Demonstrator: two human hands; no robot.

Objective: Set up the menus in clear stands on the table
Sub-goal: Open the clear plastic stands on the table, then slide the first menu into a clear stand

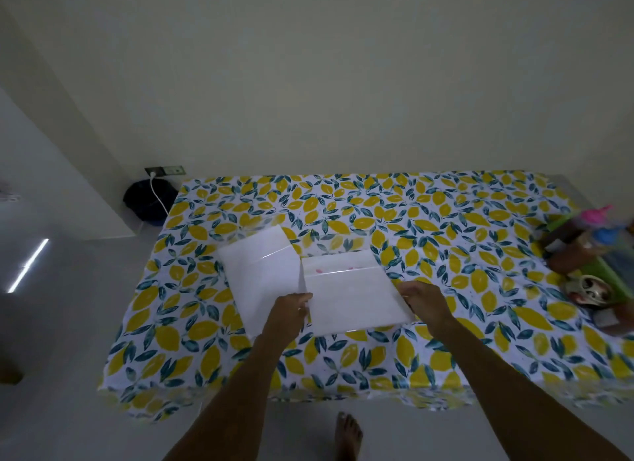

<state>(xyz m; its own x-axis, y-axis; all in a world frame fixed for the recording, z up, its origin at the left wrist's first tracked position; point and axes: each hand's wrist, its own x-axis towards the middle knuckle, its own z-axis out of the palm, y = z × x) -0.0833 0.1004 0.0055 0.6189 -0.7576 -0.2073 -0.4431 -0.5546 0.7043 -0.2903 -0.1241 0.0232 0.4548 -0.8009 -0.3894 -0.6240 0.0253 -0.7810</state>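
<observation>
Two clear stands with white menu sheets lie on the lemon-print tablecloth point(446, 351). The left stand point(260, 272) lies flat and angled, with no hand on it. The right stand point(353, 296) shows faint pink marks near its top edge. My left hand point(291, 309) grips its left edge and my right hand point(423, 301) grips its right edge. The sheet faces are blank white from here; any print is too faint to read.
A green tray point(614, 275) with bottles, a pink-capped item and small containers stands at the table's right edge. A dark bag point(151, 200) and a white cable sit on the floor by the far left corner. My bare foot point(348, 433) is beneath the near edge.
</observation>
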